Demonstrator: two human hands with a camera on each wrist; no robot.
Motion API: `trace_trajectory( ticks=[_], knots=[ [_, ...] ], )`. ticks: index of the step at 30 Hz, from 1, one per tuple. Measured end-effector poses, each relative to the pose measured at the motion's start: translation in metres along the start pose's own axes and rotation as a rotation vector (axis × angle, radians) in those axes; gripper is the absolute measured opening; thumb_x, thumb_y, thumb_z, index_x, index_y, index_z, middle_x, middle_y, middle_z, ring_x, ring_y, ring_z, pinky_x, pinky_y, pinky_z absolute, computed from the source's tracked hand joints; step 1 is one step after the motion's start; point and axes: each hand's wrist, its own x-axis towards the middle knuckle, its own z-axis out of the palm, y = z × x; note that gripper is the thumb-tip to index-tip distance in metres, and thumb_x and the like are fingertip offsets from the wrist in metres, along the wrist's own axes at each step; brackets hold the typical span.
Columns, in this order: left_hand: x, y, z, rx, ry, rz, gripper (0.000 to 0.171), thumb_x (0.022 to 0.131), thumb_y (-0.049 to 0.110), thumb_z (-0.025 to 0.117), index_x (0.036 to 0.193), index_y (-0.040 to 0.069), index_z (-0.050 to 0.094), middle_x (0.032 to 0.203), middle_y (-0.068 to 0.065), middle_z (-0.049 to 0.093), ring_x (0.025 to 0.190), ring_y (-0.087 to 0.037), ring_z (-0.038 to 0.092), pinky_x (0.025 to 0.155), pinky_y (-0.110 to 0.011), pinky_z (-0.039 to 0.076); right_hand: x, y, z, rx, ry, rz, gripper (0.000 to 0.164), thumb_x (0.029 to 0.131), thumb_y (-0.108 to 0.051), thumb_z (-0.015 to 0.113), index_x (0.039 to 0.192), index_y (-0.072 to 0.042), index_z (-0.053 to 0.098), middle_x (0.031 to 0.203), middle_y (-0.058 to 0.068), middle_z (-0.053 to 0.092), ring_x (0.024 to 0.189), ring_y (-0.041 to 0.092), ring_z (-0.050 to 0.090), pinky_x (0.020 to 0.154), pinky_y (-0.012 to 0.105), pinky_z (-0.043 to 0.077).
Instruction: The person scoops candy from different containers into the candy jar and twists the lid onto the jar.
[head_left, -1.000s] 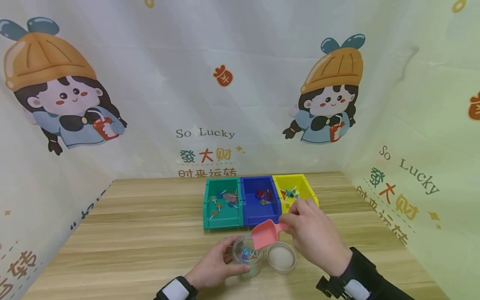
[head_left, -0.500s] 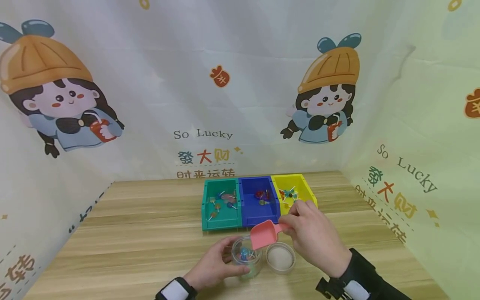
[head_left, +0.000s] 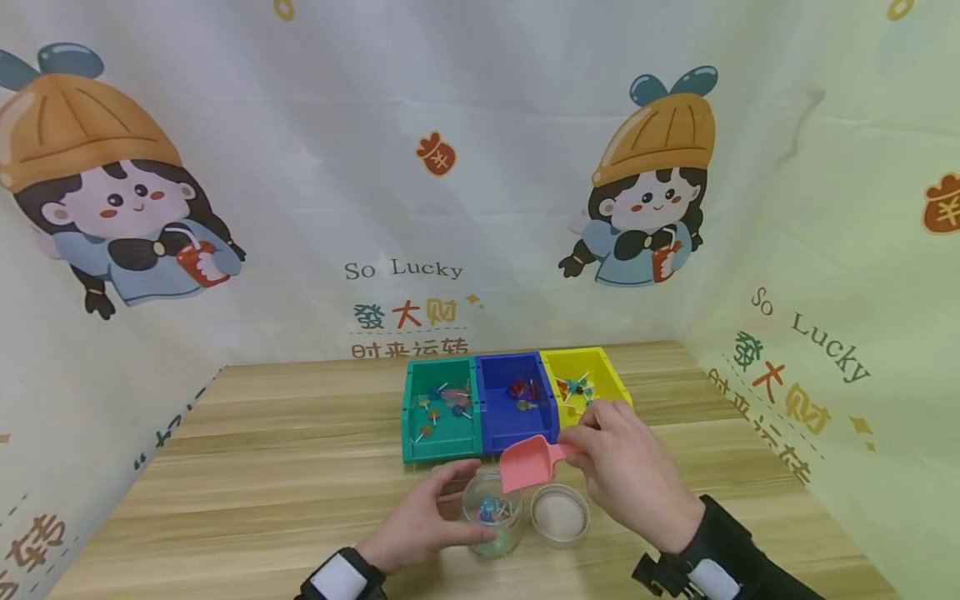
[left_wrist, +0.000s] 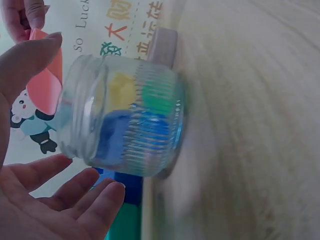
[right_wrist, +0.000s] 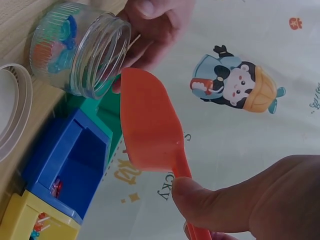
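A clear glass jar [head_left: 495, 537], open at the top, stands upright on the table with several small lollipop-like pieces [head_left: 489, 508] inside. My left hand [head_left: 416, 525] is spread around the jar's left side. In the left wrist view its fingers [left_wrist: 102, 200] lie straight and apart from the glass. Over the jar's mouth my right hand [head_left: 630, 475] pinches the handle of a pink toy scoop [head_left: 527, 464]. The scoop's blade, seen from its back in the right wrist view, bears nothing that I can see. A round pale lid [head_left: 560, 515] lies right of the jar.
Behind the jar stand three joined bins: green [head_left: 441, 446], blue [head_left: 517, 429] and yellow [head_left: 611, 367]. Each holds several small lollipop-like pieces. My right hand partly covers the yellow bin's front. A printed curtain [head_left: 510, 208] encloses the wooden table [head_left: 300, 450].
My left hand's fingers have opened away from the jar and the hand has drawn slightly left. The scoop has risen slightly over the jar; the right hand is almost still.
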Motion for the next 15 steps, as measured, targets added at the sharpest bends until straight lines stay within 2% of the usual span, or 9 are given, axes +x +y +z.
trace_trajectory(
  ticks=[8,12,15],
  knots=[
    [0.001,0.014,-0.013,0.000,0.079,0.084,0.081,0.097,0.024,0.087,0.162,-0.003,0.046,0.166,-0.027,0.049,0.154,-0.049,0.048,0.121,-0.060,0.051,0.001,0.003,-0.001,0.010,0.050,0.009,0.022,0.083,-0.014,0.097,0.102,-0.012,0.086,0.089,-0.001,0.059,0.086,0.016,0.051,0.071,0.028,0.053],
    [0.002,0.017,-0.016,0.007,0.134,0.085,0.076,0.099,0.025,0.085,0.161,0.000,0.048,0.166,-0.024,0.050,0.152,-0.047,0.050,0.120,-0.057,0.052,0.001,0.005,-0.001,0.019,0.080,0.005,0.024,0.083,-0.013,0.097,0.103,-0.011,0.086,0.089,-0.001,0.060,0.085,0.016,0.051,0.070,0.027,0.052],
    [0.003,0.018,-0.018,0.038,0.199,0.077,0.069,0.101,0.028,0.082,0.159,0.005,0.053,0.164,-0.020,0.054,0.148,-0.044,0.056,0.117,-0.055,0.055,0.002,0.006,-0.002,0.030,0.098,0.006,0.024,0.083,-0.011,0.097,0.105,-0.009,0.086,0.088,-0.001,0.059,0.085,0.016,0.050,0.069,0.027,0.050]
  ],
)
